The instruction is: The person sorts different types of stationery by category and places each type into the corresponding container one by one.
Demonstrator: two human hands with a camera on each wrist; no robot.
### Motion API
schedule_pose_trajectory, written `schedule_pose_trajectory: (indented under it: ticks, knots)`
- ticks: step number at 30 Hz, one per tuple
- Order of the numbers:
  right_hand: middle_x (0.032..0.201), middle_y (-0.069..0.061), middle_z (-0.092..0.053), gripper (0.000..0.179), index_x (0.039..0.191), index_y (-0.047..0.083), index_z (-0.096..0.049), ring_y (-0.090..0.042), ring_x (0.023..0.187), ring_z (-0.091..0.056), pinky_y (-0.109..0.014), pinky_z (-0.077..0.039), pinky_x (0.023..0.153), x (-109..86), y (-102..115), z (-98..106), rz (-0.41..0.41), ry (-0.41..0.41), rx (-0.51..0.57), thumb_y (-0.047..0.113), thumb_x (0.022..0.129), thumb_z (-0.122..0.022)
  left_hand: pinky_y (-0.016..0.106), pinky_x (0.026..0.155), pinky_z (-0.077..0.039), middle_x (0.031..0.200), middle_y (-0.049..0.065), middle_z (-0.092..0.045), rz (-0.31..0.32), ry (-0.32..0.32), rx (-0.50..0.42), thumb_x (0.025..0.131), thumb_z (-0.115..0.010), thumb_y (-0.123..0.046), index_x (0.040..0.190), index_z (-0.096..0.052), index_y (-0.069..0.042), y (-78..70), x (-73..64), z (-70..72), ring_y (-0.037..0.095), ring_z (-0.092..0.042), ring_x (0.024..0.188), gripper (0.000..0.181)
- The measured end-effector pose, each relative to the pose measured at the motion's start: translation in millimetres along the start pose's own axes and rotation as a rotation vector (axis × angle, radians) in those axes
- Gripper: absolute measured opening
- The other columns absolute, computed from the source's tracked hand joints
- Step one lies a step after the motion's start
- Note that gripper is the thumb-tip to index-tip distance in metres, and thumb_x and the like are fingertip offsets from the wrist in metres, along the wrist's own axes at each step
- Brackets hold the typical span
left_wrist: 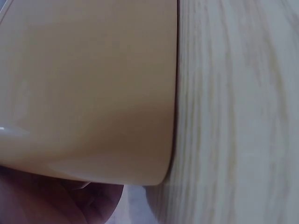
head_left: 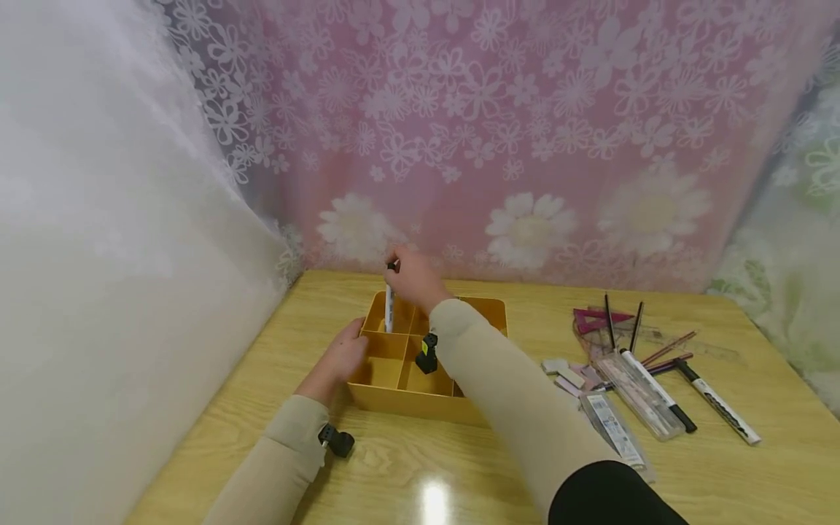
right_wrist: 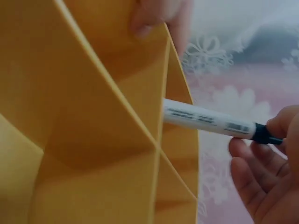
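Note:
A yellow divided storage box point(head_left: 420, 405) stands on the table. At its left wall is my left hand point(head_left: 346, 351); the right wrist view shows a thumb point(right_wrist: 144, 29) over the rim, and the left wrist view shows fingers point(left_wrist: 100, 203) at the box's outer corner. My right hand point(head_left: 417, 277) pinches a white marker point(right_wrist: 205, 119) by its black cap point(right_wrist: 266, 134), above the back left compartment. The marker hangs nearly upright, its lower end inside that compartment and partly hidden by a divider in the right wrist view.
Right of the box lie a white marker with a black cap point(head_left: 718, 405), another marker point(head_left: 656, 380), clear plastic cases point(head_left: 617, 430), erasers point(head_left: 569, 375), pencils point(head_left: 668, 348) and a magenta set square point(head_left: 593, 319). A floral curtain point(head_left: 525, 146) hangs behind the table.

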State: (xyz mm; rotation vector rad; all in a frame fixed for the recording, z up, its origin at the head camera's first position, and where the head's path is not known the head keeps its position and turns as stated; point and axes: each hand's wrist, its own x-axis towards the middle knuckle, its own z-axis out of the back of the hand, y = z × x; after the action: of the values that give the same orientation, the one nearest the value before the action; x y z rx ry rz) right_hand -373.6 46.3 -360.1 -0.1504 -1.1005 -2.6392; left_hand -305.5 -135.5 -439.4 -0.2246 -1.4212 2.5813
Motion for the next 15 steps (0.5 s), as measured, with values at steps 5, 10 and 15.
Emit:
schedule_pose_trajectory:
  ticks: [5,10,15]
  knots:
    - [0.106,-0.003,-0.066,0.021,0.121,0.012,-0.062,-0.018,0.08,-0.062,-0.034,-0.053,0.069,1.8,-0.9,-18.0,-0.028,0.082,-0.077,0.02,0.102,-0.056,0.055,0.114,-0.029,0.15,0.021,-0.046,-0.02,-0.003,0.015,0.102,-0.032,-0.011,0.154,-0.036,0.0,3.5,0.7,-1.1,0.037,-0.044,0.135,0.054]
    - [0.112,-0.004,-0.065,0.025,0.127,0.011,-0.058,-0.017,0.075,-0.061,-0.034,-0.051,0.067,-0.2,-3.4,-23.5,-0.064,0.156,-0.083,0.021,0.105,-0.051,0.054,0.115,-0.029,0.151,0.02,-0.045,-0.013,-0.007,0.034,0.102,-0.031,-0.012,0.154,-0.036,-0.001,5.1,0.3,-2.0,0.037,-0.043,0.136,0.053]
    - [0.104,-0.006,-0.068,0.037,0.142,0.012,-0.051,-0.016,0.057,-0.051,-0.034,-0.046,0.057,0.7,-0.1,-18.5,-0.113,0.198,-0.077,0.022,0.106,-0.049,0.055,0.114,-0.029,0.151,0.019,-0.045,0.0,-0.014,0.029,0.103,-0.031,-0.014,0.154,-0.036,-0.003,2.9,-0.1,0.6,0.036,-0.044,0.135,0.053]
